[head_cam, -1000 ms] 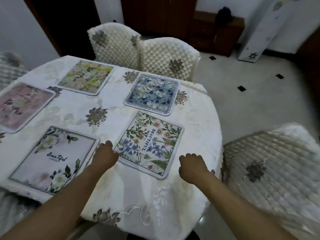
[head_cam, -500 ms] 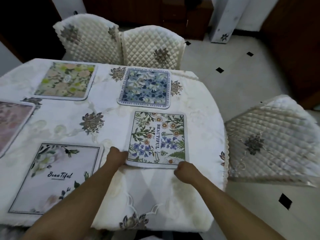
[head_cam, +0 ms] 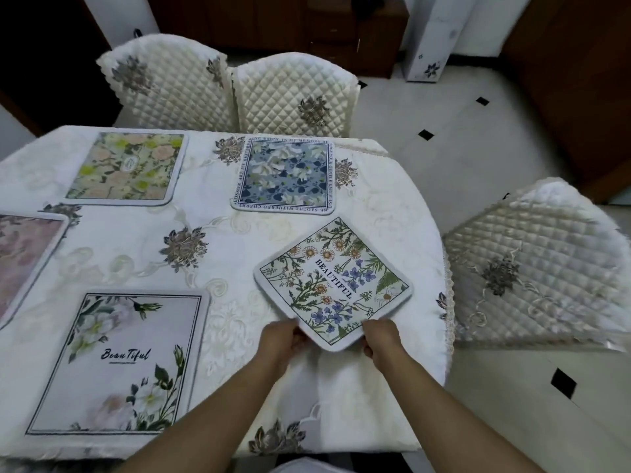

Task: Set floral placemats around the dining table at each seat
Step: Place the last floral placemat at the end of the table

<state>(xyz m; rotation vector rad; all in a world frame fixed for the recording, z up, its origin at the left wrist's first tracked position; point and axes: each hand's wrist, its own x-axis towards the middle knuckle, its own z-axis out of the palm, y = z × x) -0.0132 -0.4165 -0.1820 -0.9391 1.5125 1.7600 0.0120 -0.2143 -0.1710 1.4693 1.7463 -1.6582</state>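
Observation:
A wildflower placemat (head_cam: pixel 333 283) printed "BEAUTIFUL" lies turned like a diamond near the table's right edge. My left hand (head_cam: pixel 281 339) grips its near-left edge and my right hand (head_cam: pixel 382 337) grips its near-right edge, both by the nearest corner. Other placemats lie flat on the white tablecloth (head_cam: pixel 218 254): a blue floral one (head_cam: pixel 285 177) at the far side, a green and peach one (head_cam: pixel 128 167) far left, a pink one (head_cam: pixel 24 254) cut off at the left edge, and a white "Beautiful" one (head_cam: pixel 117 363) at the near left.
Two quilted cream chairs (head_cam: pixel 170 87) (head_cam: pixel 293 93) stand behind the far side of the table. A third quilted chair (head_cam: pixel 532 268) stands at the right. Tiled floor (head_cam: pixel 461 138) with black diamonds lies beyond, with dark wooden furniture (head_cam: pixel 341 32) at the back.
Both hands have taken hold of the wildflower placemat and rotated it from square to a diamond angle, shifting it toward the right chair. The camera view swung right.

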